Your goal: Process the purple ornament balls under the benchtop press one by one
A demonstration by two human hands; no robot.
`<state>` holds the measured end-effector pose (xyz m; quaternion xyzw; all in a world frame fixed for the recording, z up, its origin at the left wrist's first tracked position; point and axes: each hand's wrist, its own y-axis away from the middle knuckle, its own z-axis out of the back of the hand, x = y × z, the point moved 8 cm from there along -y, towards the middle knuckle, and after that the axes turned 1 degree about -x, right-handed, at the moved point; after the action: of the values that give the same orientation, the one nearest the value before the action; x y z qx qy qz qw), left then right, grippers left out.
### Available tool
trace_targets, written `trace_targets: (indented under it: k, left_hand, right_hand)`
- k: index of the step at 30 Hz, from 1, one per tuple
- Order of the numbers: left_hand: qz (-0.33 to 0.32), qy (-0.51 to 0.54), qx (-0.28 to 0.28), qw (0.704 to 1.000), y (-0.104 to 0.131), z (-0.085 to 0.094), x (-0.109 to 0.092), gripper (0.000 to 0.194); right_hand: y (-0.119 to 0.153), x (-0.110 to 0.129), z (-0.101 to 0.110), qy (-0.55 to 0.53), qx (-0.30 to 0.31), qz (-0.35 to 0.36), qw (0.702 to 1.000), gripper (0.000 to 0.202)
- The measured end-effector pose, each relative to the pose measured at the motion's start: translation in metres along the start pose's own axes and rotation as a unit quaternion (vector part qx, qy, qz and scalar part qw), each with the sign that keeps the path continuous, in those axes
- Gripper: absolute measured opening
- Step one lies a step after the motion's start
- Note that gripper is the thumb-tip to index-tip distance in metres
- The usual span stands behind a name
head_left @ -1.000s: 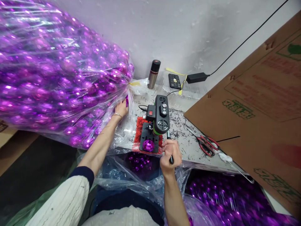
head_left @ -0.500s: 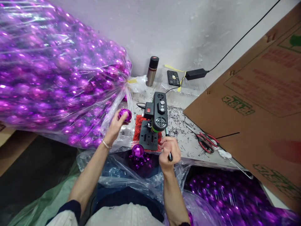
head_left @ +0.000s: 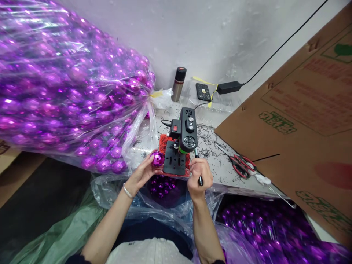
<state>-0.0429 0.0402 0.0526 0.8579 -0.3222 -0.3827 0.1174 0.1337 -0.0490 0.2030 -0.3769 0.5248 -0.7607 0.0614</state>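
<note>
My left hand (head_left: 143, 171) holds a shiny purple mirrored ball ornament (head_left: 157, 158) in its fingers, just left of the black slotted plate (head_left: 174, 157). That plate belongs to a small black bench machine (head_left: 188, 128) with round vents, silver buttons and a red switch. On its right side, my right hand (head_left: 200, 177) is wrapped around the black-handled lever (head_left: 200, 181). A red mat (head_left: 164, 141) lies under the machine. Below the table edge, more purple balls (head_left: 162, 187) show in an open plastic bag in front of me.
A large tied clear bag of purple balls (head_left: 68, 91) fills the left. Behind the machine are a flask (head_left: 179, 84), a phone (head_left: 202, 91) and a power adapter (head_left: 229, 87). Red-handled scissors (head_left: 242, 165) lie beside a cardboard box (head_left: 297, 110). Black scraps litter the table.
My left hand has moved right and toward me with its ball, to beside the plate. The other ball at the plate's front edge is gone from there. My right hand stays on the lever.
</note>
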Motion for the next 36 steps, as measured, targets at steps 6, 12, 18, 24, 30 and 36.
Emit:
trace_targets:
  k: [6, 12, 18, 24, 30, 36]
  left_hand:
    - [0.016, 0.021, -0.055, 0.998, -0.004, 0.004, 0.011, 0.024]
    - [-0.002, 0.023, 0.016, 1.000, -0.004, -0.014, 0.004, 0.063]
    - [-0.021, -0.050, -0.025, 0.998, -0.012, -0.011, 0.004, 0.065]
    - [-0.140, -0.219, -0.097, 0.961, -0.033, -0.009, 0.006, 0.065]
    - [-0.221, -0.412, -0.113, 0.877, -0.037, -0.022, 0.000, 0.061]
    - [-0.274, -0.454, -0.083, 0.844, -0.035, -0.040, -0.001, 0.054]
  right_hand:
    - [0.000, 0.001, 0.000, 0.004, 0.002, 0.000, 1.000, 0.031]
    - [-0.001, 0.003, -0.001, 0.004, 0.005, -0.004, 1.000, 0.031]
    - [-0.004, 0.007, -0.001, 0.004, 0.006, 0.007, 1.000, 0.030]
    - [-0.006, 0.009, -0.001, 0.001, 0.007, 0.010, 1.000, 0.029]
    - [-0.003, 0.007, 0.000, 0.007, 0.018, 0.008, 1.000, 0.028]
    - [-0.002, 0.006, 0.000, 0.011, 0.019, 0.004, 1.000, 0.028]
